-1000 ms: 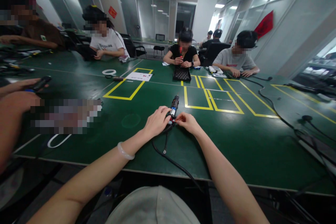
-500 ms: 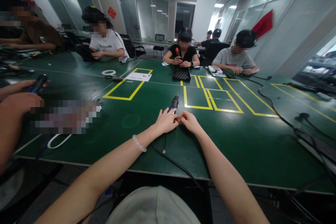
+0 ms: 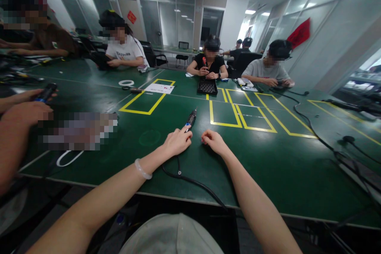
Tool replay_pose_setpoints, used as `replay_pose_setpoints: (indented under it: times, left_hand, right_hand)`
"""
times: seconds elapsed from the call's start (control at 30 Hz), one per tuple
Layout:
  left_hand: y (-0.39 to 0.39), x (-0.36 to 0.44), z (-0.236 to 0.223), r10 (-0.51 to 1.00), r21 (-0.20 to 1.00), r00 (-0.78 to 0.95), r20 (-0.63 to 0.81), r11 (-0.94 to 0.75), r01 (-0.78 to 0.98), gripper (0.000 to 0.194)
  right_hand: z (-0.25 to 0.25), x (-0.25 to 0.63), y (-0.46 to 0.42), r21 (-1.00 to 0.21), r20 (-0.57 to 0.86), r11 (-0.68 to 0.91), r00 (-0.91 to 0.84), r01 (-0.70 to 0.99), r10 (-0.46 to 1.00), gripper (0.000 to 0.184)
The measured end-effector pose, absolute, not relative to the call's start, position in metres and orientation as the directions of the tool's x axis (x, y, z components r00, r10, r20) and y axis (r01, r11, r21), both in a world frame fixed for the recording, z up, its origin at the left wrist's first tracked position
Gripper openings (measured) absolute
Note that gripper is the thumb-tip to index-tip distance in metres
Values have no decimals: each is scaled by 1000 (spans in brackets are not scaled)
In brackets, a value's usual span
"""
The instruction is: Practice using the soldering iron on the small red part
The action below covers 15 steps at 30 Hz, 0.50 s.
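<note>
My left hand (image 3: pixel 177 141) is wrapped over the rear of a corded electric screwdriver (image 3: pixel 191 118), black with a blue band, whose thin tip points away from me. Most of its grip is hidden under my fingers. A black cord (image 3: pixel 195 181) runs from beneath that hand toward the table's near edge. To the right, apart from the tool, my right hand (image 3: pixel 213 141) is closed with fingertips pinched. A small reddish spot shows at those fingertips, too small to name. Both hands are low over the green table (image 3: pixel 262 166).
Yellow tape outlines (image 3: pixel 226 124) mark the table. Near the back lie a white paper (image 3: pixel 160 88), a white tape roll (image 3: pixel 126 83) and a black tray (image 3: pixel 207 86). Cables (image 3: pixel 320 137) cross the right side. A co-worker's hands (image 3: pixel 29 111) hold a similar tool at left; others sit opposite.
My left hand has moved left with the screwdriver, away from my right hand. My hands were touching or nearly so before; now a gap separates them.
</note>
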<state>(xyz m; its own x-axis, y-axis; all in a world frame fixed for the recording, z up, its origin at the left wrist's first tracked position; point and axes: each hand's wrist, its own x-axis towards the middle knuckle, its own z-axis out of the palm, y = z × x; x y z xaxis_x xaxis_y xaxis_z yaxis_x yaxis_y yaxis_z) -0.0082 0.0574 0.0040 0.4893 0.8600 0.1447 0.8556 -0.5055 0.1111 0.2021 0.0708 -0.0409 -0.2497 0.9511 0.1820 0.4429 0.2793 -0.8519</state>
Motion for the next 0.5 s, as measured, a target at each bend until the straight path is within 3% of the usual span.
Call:
replay_pose_setpoints:
  times: [0.5]
  left_hand:
    - [45, -122, 8, 939, -3, 333, 87, -334, 942, 38]
  right_hand:
    - [-34, 201, 65, -825, 177, 296, -277, 482, 945, 12]
